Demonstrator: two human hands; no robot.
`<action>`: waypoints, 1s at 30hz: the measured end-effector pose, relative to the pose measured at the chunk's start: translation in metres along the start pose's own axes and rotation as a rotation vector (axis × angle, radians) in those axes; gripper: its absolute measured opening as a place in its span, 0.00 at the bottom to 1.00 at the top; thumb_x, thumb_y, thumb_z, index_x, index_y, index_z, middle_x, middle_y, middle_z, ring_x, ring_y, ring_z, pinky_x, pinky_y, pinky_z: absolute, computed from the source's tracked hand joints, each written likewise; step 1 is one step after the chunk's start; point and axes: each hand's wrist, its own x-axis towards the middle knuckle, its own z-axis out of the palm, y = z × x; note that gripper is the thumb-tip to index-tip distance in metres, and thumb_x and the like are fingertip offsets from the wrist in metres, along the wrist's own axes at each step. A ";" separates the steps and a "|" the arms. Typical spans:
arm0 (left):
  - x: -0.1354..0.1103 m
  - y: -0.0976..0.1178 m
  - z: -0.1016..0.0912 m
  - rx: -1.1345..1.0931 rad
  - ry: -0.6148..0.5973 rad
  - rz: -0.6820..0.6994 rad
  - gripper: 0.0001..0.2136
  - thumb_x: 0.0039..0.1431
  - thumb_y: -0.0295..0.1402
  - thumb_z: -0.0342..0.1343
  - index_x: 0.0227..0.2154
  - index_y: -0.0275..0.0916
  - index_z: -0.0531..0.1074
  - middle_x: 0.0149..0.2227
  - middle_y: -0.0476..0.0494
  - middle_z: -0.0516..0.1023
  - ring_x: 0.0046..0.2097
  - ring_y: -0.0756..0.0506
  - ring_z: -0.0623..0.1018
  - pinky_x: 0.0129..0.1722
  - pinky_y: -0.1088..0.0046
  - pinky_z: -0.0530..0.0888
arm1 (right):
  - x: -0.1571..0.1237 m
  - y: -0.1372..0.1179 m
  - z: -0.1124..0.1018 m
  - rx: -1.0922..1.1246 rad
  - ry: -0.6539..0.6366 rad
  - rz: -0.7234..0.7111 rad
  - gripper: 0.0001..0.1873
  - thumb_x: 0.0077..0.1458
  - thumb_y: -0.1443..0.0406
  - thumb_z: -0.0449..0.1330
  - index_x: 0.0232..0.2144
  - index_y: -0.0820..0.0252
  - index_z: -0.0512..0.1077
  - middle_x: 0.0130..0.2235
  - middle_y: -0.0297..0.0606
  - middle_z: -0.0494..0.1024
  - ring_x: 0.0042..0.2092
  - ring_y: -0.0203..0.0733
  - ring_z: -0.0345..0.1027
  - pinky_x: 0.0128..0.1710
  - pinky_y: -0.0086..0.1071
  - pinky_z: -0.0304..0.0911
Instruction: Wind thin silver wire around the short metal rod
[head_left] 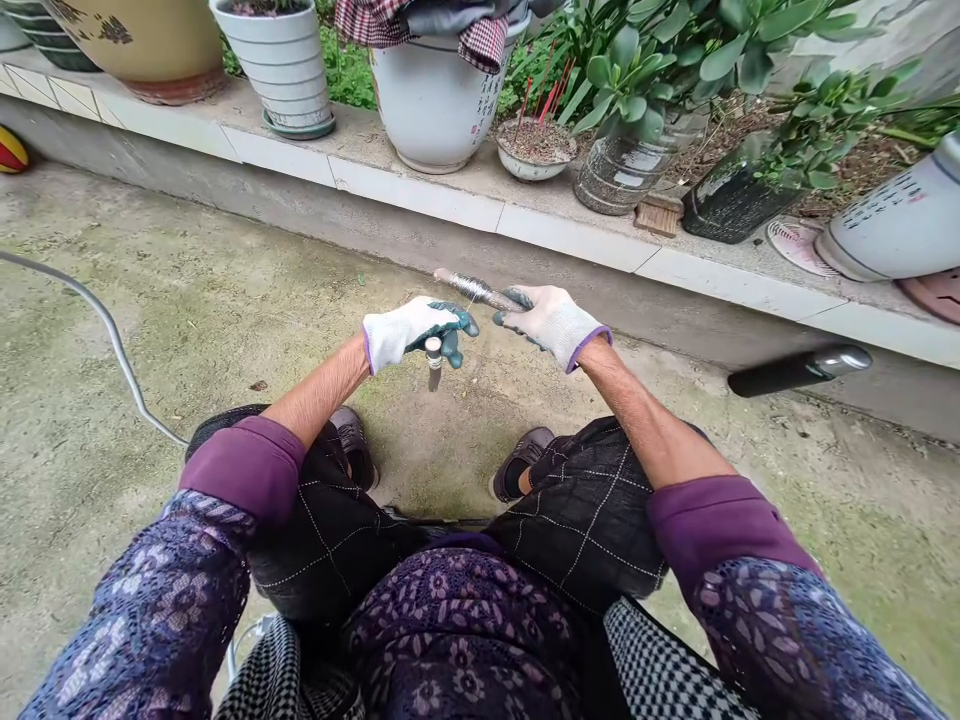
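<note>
Both my hands wear white gloves with dark green-blue coated fingers and purple cuffs. My right hand is closed around one end of a stick wound along its middle with shiny wire or thread. The stick's pale far end points left, above my left hand. A short rod with a pale, banded top and darker lower part hangs from my left hand, whose fingers curl around it. A thin strand runs between the wound stick and my left fingers. How the left fingers grip it is partly hidden.
A tiled ledge crosses ahead with several pots, including a white pot, and a bowl with red sticks. A black flask-like cylinder lies at right. A grey hose curves over the concrete at left.
</note>
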 end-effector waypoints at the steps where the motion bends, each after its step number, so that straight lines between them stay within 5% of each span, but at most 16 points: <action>1: 0.002 -0.002 0.000 0.002 0.011 -0.002 0.08 0.60 0.27 0.54 0.37 0.32 0.78 0.23 0.42 0.79 0.28 0.46 0.79 0.29 0.76 0.70 | -0.001 -0.001 -0.001 0.036 -0.001 0.020 0.21 0.53 0.60 0.61 0.49 0.61 0.79 0.26 0.31 0.71 0.26 0.35 0.62 0.26 0.29 0.58; 6: 0.010 -0.007 0.000 0.070 0.040 0.071 0.09 0.47 0.16 0.56 0.25 0.32 0.78 0.27 0.42 0.82 0.30 0.50 0.75 0.34 0.79 0.71 | -0.005 -0.007 -0.005 0.189 -0.028 0.114 0.20 0.55 0.61 0.64 0.49 0.61 0.78 0.24 0.31 0.68 0.22 0.33 0.60 0.19 0.27 0.57; 12: 0.013 -0.011 0.001 -0.077 -0.085 0.028 0.12 0.43 0.16 0.59 0.32 0.34 0.77 0.27 0.46 0.81 0.29 0.49 0.79 0.33 0.76 0.73 | -0.003 -0.004 -0.010 0.249 0.027 0.128 0.21 0.55 0.63 0.64 0.52 0.61 0.77 0.25 0.32 0.69 0.21 0.31 0.59 0.16 0.24 0.57; 18: 0.010 -0.015 0.001 -0.171 0.017 -0.028 0.08 0.55 0.22 0.58 0.38 0.33 0.75 0.23 0.49 0.76 0.20 0.52 0.73 0.21 0.79 0.68 | -0.002 0.002 -0.015 0.307 0.060 0.093 0.18 0.55 0.62 0.63 0.48 0.62 0.77 0.25 0.30 0.68 0.20 0.30 0.57 0.15 0.23 0.55; 23: -0.002 -0.007 -0.002 -0.254 0.068 0.069 0.10 0.64 0.31 0.57 0.44 0.34 0.76 0.19 0.54 0.69 0.15 0.55 0.63 0.21 0.76 0.72 | 0.002 0.009 -0.015 0.436 0.087 0.110 0.19 0.54 0.62 0.65 0.48 0.63 0.75 0.24 0.30 0.68 0.19 0.29 0.55 0.14 0.23 0.54; 30: 0.007 -0.017 -0.001 -0.175 0.037 0.010 0.06 0.57 0.29 0.60 0.37 0.34 0.78 0.16 0.53 0.68 0.17 0.53 0.68 0.26 0.74 0.76 | 0.001 0.009 -0.025 0.766 0.083 0.111 0.24 0.51 0.59 0.66 0.50 0.62 0.72 0.22 0.25 0.64 0.19 0.29 0.53 0.14 0.24 0.51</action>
